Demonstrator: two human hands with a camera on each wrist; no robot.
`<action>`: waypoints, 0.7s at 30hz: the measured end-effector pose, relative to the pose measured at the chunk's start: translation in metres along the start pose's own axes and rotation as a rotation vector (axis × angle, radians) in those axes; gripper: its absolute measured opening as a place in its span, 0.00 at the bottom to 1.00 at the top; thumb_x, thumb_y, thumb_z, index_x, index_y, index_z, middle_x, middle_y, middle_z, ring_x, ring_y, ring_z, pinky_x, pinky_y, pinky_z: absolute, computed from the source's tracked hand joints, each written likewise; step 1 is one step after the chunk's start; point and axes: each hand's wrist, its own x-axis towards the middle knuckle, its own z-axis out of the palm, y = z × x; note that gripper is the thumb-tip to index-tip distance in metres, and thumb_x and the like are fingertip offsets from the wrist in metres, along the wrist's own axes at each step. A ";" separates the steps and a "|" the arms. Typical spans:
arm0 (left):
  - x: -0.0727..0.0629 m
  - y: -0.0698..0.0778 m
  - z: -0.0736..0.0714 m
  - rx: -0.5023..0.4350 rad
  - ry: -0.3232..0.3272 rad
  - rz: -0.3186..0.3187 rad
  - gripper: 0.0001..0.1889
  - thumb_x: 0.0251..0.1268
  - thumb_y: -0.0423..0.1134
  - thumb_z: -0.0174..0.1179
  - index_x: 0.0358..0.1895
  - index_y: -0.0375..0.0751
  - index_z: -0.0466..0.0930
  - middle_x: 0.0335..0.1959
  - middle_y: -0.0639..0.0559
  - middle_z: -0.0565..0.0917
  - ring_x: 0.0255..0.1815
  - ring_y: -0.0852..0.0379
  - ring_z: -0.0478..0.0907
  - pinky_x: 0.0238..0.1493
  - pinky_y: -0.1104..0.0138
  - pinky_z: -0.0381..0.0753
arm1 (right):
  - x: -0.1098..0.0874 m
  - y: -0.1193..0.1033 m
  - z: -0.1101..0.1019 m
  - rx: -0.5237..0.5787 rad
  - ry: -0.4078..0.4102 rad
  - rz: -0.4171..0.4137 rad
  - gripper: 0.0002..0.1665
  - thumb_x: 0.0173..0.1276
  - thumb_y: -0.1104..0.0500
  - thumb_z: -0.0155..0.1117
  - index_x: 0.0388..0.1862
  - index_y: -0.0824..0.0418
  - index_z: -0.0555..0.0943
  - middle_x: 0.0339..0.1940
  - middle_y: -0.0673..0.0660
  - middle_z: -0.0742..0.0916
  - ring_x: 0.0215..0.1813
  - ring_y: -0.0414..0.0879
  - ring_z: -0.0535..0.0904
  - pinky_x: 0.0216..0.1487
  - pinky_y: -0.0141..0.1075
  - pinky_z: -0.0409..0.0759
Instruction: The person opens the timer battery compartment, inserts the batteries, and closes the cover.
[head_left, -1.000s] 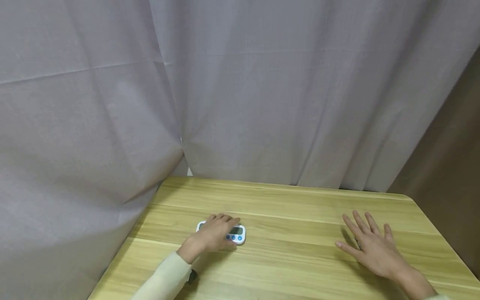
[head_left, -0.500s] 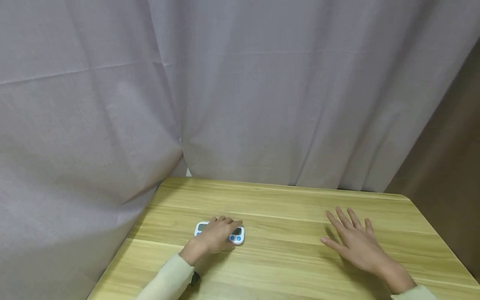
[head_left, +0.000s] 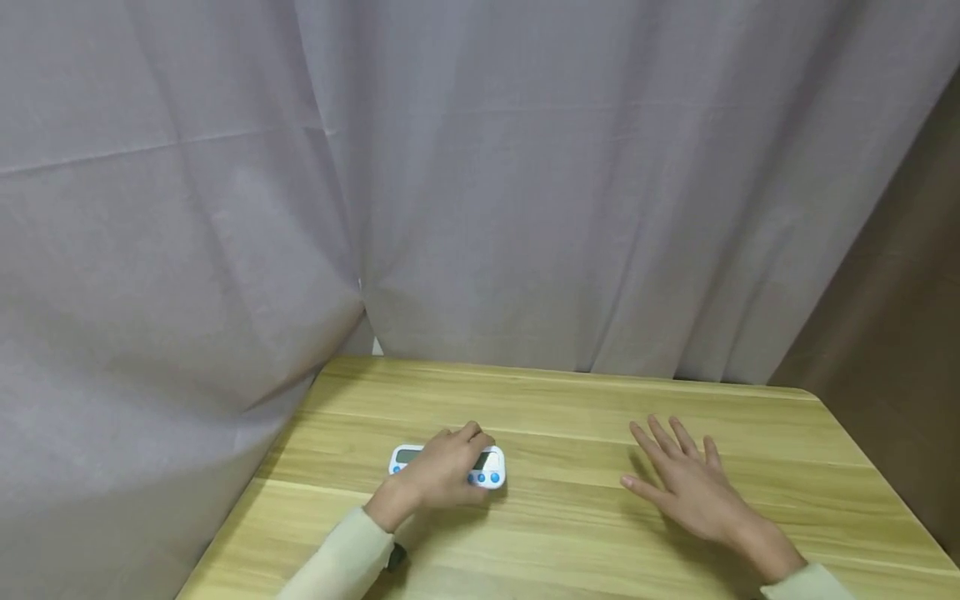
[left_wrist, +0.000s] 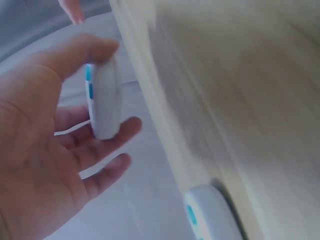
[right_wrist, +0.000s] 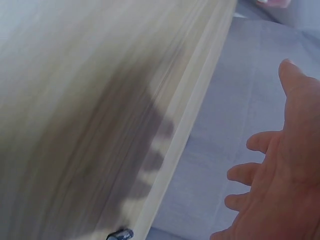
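Note:
My left hand [head_left: 442,471] pinches a white digital timer [head_left: 495,471] with blue buttons between thumb and fingers. The left wrist view shows this held timer [left_wrist: 105,100] clear of the table, thumb on one end and fingertips at the other side. A second white timer [left_wrist: 212,215] lies on the table below it; in the head view that timer [head_left: 405,456] is partly covered by the hand. On the right, my right hand [head_left: 690,492] hovers over the table with fingers spread, holding nothing, its shadow on the wood.
The wooden table [head_left: 570,533] has rounded far corners. A grey curtain [head_left: 495,208] hangs behind it and along the left side. A small dark shiny object [right_wrist: 120,234] lies on the table, hidden beneath the right hand in the head view.
My left hand has shifted slightly right, carrying one timer away from the other, which stays put. The right hand has drifted left, fingers still spread.

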 end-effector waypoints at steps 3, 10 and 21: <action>0.002 0.005 -0.004 -0.015 0.044 0.021 0.38 0.57 0.51 0.76 0.71 0.45 0.74 0.59 0.55 0.82 0.51 0.62 0.77 0.61 0.59 0.78 | 0.001 -0.005 0.002 0.020 -0.008 -0.002 0.50 0.78 0.33 0.59 0.88 0.54 0.56 0.86 0.71 0.59 0.85 0.76 0.45 0.73 0.83 0.28; 0.007 0.020 -0.015 -0.065 0.183 0.040 0.40 0.55 0.48 0.75 0.73 0.48 0.69 0.62 0.56 0.83 0.62 0.59 0.77 0.63 0.61 0.76 | 0.009 -0.023 0.001 0.070 0.005 -0.029 0.48 0.79 0.34 0.59 0.88 0.53 0.57 0.86 0.68 0.60 0.86 0.73 0.45 0.76 0.81 0.29; 0.018 0.042 -0.030 -0.073 0.359 0.123 0.36 0.58 0.49 0.78 0.68 0.50 0.71 0.61 0.57 0.85 0.63 0.57 0.79 0.59 0.64 0.80 | 0.023 -0.050 0.000 0.180 0.021 -0.063 0.46 0.80 0.39 0.60 0.88 0.51 0.56 0.86 0.67 0.61 0.87 0.72 0.43 0.78 0.79 0.30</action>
